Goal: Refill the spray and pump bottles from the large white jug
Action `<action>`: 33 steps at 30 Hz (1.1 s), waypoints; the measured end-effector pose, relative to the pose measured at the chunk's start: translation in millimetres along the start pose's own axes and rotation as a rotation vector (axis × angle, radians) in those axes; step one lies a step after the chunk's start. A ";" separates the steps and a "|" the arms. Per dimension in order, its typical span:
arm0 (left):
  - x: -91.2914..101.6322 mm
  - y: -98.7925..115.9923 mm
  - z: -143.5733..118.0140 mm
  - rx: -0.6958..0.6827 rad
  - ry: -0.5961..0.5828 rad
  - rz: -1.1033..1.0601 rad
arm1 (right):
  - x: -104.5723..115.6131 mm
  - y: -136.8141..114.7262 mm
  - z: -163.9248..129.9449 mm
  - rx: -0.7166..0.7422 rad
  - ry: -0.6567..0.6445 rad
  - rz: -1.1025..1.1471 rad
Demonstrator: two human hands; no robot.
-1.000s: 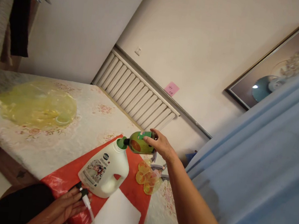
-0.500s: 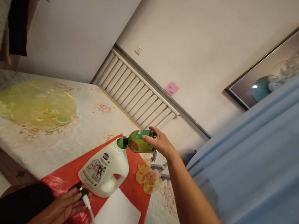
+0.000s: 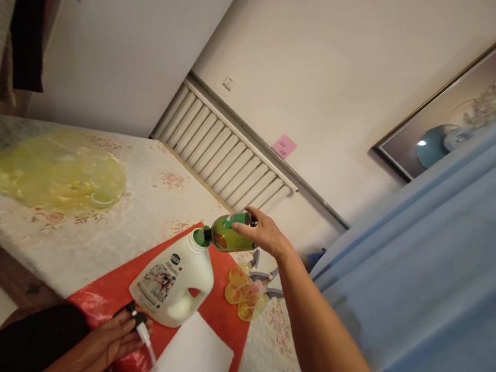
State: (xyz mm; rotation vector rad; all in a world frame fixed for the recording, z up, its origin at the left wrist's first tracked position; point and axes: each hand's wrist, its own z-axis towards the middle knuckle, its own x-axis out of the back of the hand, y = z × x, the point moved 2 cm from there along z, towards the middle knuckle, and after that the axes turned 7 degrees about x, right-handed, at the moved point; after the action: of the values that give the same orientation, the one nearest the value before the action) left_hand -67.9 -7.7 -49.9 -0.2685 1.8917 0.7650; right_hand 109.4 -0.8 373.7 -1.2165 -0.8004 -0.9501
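Note:
My right hand is wrapped round a green bottle, tipped nearly on its side. The bottle's dark neck points into the open green-rimmed mouth of a large pale jug, which stands on a red sheet. A printed label and a handle hole show on the jug. Low in the view, my left hand holds a pump dispenser top between its fingers, black at the head with a clear tube hanging down. That hand is beside the jug's base.
Yellow round-ended items with grey handles lie right of the jug. White paper covers part of the red sheet. A yellow plastic bag rests on the flowered tablecloth. Behind are a radiator and a blue curtain.
The bottle in my right hand has shifted very slightly left and turned a little, its neck still at the jug's mouth. My left hand keeps its hold on the pump top.

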 end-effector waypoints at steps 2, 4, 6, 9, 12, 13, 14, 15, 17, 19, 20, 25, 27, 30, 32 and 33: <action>-0.1 0.5 0.1 0.003 0.000 -0.001 | 0.7 -2.5 -0.4 -0.003 -0.012 -0.014; -1.4 1.2 -0.6 0.002 -0.005 0.005 | 1.4 -4.7 -0.7 0.003 -0.025 -0.033; -2.9 1.5 -1.4 0.002 -0.013 0.014 | 1.8 -6.3 -0.7 0.014 -0.039 -0.049; -3.9 1.2 -1.8 0.001 -0.018 0.021 | 1.7 -7.2 0.0 0.018 -0.051 -0.065; -3.1 0.5 -1.4 -0.005 -0.018 0.022 | 1.1 -6.6 1.7 0.016 -0.051 -0.082; -2.8 0.3 -1.3 -0.004 -0.016 0.022 | 0.9 -6.3 2.3 0.016 -0.050 -0.088; -2.6 0.3 -1.4 -0.002 -0.013 0.023 | 0.6 -6.1 2.9 0.018 -0.051 -0.092; -2.7 0.4 -1.6 0.000 -0.011 0.022 | 0.4 -6.0 3.3 0.018 -0.052 -0.096; -4.0 1.0 -2.6 0.002 -0.006 0.017 | 0.3 -5.9 4.0 0.018 -0.055 -0.106; -6.7 2.0 -4.3 0.001 0.001 0.009 | 0.3 -6.3 4.3 0.015 -0.060 -0.113; -8.2 2.5 -5.3 -0.001 0.014 0.006 | 0.3 -6.7 4.3 0.015 -0.062 -0.115; -12.6 3.3 -7.9 -0.003 0.065 0.015 | 0.2 -10.8 3.5 0.024 -0.064 -0.131; -11.7 3.1 -7.1 -0.006 0.064 0.019 | 0.1 -13.3 3.2 0.032 -0.065 -0.151; -9.3 2.6 -5.4 -0.002 0.061 0.013 | -0.1 -16.0 3.0 0.042 -0.064 -0.171; -8.6 2.4 -4.8 -0.001 0.060 0.009 | -0.5 -16.3 3.1 0.052 -0.062 -0.180; -8.7 2.4 -4.8 0.000 0.061 0.009 | -0.8 -16.0 3.3 0.059 -0.061 -0.186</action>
State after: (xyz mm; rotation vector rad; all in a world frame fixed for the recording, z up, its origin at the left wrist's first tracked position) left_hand -68.8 -10.2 -40.0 -0.2863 1.9514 0.7708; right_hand 94.4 1.3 380.0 -1.1382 -0.9966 -1.0365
